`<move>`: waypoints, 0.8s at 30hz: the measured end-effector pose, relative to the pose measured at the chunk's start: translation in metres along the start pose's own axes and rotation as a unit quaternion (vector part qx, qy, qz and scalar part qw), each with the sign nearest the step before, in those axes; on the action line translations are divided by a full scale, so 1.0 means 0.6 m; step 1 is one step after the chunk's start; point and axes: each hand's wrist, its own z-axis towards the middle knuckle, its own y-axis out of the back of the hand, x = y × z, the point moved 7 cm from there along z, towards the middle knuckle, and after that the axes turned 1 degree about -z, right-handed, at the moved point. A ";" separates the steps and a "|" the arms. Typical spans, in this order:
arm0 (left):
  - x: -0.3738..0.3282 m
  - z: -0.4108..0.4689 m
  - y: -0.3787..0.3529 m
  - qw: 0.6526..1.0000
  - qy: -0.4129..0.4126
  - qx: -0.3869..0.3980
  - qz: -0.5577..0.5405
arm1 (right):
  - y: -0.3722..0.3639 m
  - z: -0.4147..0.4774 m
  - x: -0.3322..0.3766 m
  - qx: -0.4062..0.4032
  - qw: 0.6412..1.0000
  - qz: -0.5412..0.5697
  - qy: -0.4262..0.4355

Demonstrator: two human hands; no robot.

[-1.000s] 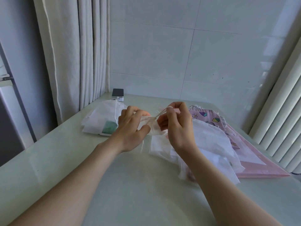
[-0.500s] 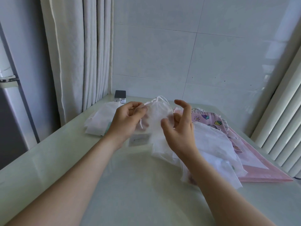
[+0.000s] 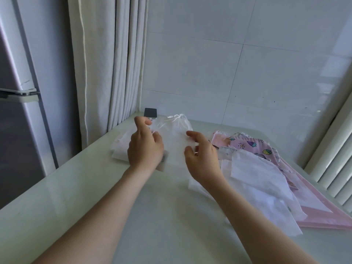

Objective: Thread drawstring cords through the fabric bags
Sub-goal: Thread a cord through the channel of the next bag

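— Which way does the white bag lie?

— Its long axis runs away from the person, towards the tiled wall. The gathered mouth is the far end, with the drawstring bunched there in small loops. The bottom is the near end, partly behind the left hand. The bag is blurred, so I cannot tell whether it rests on the table or hangs just above it.

— Where is it?

— Between the two hands, at the far left of the table, over the edge of a flat stack of white bags.

— And the hands?

— The left hand shows its back, fingers curled towards the bag. A bit of white cord shows at its fingertips, but I cannot tell whether they pinch it. The right hand is released, its fingers spread and gently bent. Its forefinger tip is at the bag's right edge, and it grasps nothing.

— Any writing?

— There is a greyish patch at the bag's near corner, too blurred to read. The pink cloth on the right heap bears drawings of a strawberry and an aubergine. Anything printed on the small dark box beyond the bag is too small to tell.
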 end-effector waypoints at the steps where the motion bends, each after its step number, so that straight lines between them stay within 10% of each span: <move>1: 0.000 0.002 0.011 0.999 -0.015 -0.027 0.026 | -0.015 0.003 0.006 0.026 0.999 -0.019 0.013; 9: 0.052 0.039 0.038 0.974 -0.042 -0.096 0.198 | -0.130 0.016 0.036 0.192 0.975 -0.100 0.056; 13: 0.070 0.044 0.008 0.966 -0.063 0.004 0.250 | -0.169 0.009 0.026 0.229 0.968 -0.102 0.028; 17: 0.087 0.034 -0.024 0.939 -0.036 0.131 0.315 | -0.159 0.015 0.020 0.200 0.976 -0.084 0.012; 24: 0.029 0.018 -0.020 0.968 -0.143 0.058 0.197 | -0.072 0.031 0.019 0.105 0.988 -0.110 -0.012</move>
